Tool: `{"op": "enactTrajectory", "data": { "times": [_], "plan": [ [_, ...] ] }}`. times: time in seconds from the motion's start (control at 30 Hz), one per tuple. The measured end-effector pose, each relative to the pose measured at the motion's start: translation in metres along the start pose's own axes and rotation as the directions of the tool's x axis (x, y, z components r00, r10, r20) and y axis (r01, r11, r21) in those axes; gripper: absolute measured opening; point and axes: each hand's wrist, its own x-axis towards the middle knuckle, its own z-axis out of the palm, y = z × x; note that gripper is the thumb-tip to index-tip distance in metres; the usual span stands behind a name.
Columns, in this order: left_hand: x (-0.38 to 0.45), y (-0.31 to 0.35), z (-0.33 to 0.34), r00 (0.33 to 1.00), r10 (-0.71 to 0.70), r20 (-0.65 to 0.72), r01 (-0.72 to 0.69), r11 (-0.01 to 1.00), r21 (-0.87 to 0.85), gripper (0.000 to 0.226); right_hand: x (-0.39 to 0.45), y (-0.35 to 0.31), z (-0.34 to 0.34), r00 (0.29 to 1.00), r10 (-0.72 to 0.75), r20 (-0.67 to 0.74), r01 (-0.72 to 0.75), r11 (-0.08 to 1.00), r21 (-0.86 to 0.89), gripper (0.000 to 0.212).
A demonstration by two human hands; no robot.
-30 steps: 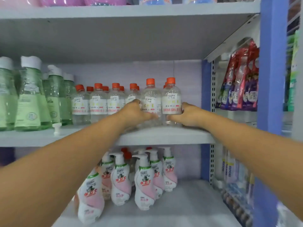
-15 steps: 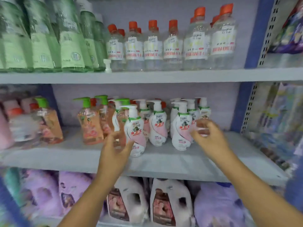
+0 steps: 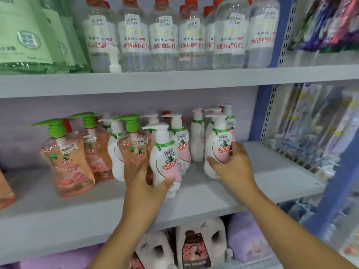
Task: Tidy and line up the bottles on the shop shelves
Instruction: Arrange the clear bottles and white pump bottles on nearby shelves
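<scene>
Head view, nearest first: two bare forearms reach up from the bottom edge to the middle shelf (image 3: 213,202), a pale grey board. The left hand (image 3: 144,186) grips the front white pump bottle (image 3: 165,162) low on its pink-and-white body, thumb on the front and fingers wrapped behind; the bottle stands near the shelf's front edge, slightly ahead of the others. The right hand (image 3: 231,166) grips a second white pump bottle (image 3: 218,146) to the right, thumb across its lower front and fingers round its right side. The two hands are apart, one bottle in each.

Just behind and between them stand more white pump bottles (image 3: 197,136) in a loose cluster, nozzles pointing left. To the left, three clear orange bottles with green pumps (image 3: 66,158) stand in a staggered row, each with a small price sticker.

Below the middle shelf, white jugs with handles (image 3: 200,243) and purple refill pouches (image 3: 248,241) sit on the lower level.

On the upper shelf (image 3: 174,78), a row of clear bottles with red caps (image 3: 164,35) stands side by side, white labels facing out. A small white pump head (image 3: 114,59) stands loose before them, and green bottles (image 3: 29,35) fill the left. Farthest right, beyond the blue upright (image 3: 262,111), blurred hanging packets (image 3: 330,20) show.
</scene>
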Motion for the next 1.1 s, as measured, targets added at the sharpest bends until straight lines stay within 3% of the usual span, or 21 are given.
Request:
{"op": "enactTrajectory", "data": {
  "times": [0.23, 0.53, 0.63, 0.7, 0.77, 0.83, 0.97, 1.03, 1.07, 1.1],
  "plan": [
    [0.008, 0.043, 0.088, 0.991, 0.019, 0.131, -0.007, 0.996, -0.089, 0.042, 0.042, 0.049, -0.085, 0.996, 0.074, -0.052, -0.078, 0.993, -0.085, 0.043],
    [0.013, 0.064, 0.164, 0.994, -0.040, 0.106, 0.048, 0.996, -0.069, 0.050, 0.056, 0.087, -0.107, 0.995, 0.092, -0.048, -0.095, 0.993, -0.067, 0.049],
    [0.004, 0.060, 0.155, 0.988, -0.035, 0.153, 0.043, 0.998, -0.046, 0.064, 0.036, 0.070, -0.107, 0.969, 0.062, -0.241, -0.072, 0.997, -0.035, 0.069],
    [-0.003, 0.054, 0.131, 0.995, 0.014, 0.101, -0.012, 1.000, -0.021, 0.062, 0.011, 0.037, -0.102, 0.939, -0.031, -0.342, 0.061, 0.995, 0.078, 0.062],
    [-0.008, 0.047, 0.091, 0.992, 0.107, -0.073, -0.109, 0.994, -0.026, 0.036, -0.017, 0.001, -0.084, 0.947, -0.182, -0.265, 0.240, 0.949, 0.205, 0.040],
    [-0.010, 0.040, 0.042, 0.949, 0.136, -0.283, -0.156, 0.986, -0.051, 0.022, -0.037, -0.030, -0.054, 0.962, -0.265, -0.061, 0.271, 0.917, 0.293, 0.032],
    [0.005, 0.007, -0.061, 0.788, 0.080, -0.610, -0.084, 0.996, 0.021, 0.015, -0.043, -0.072, 0.022, 0.904, -0.158, 0.397, 0.037, 0.955, 0.295, 0.040],
    [0.014, -0.013, -0.102, 0.679, 0.053, -0.732, -0.022, 0.998, 0.052, 0.025, -0.044, -0.091, 0.057, 0.862, -0.096, 0.498, -0.020, 0.975, 0.221, 0.049],
    [0.019, -0.023, -0.119, 0.649, 0.038, -0.759, -0.016, 0.999, 0.036, 0.031, -0.047, -0.097, 0.075, 0.852, -0.069, 0.519, -0.040, 0.980, 0.195, 0.058],
    [0.023, -0.031, -0.132, 0.666, 0.009, -0.746, 0.002, 1.000, 0.014, 0.041, -0.050, -0.101, 0.092, 0.845, -0.033, 0.534, -0.076, 0.981, 0.181, 0.065]
  ]
}}
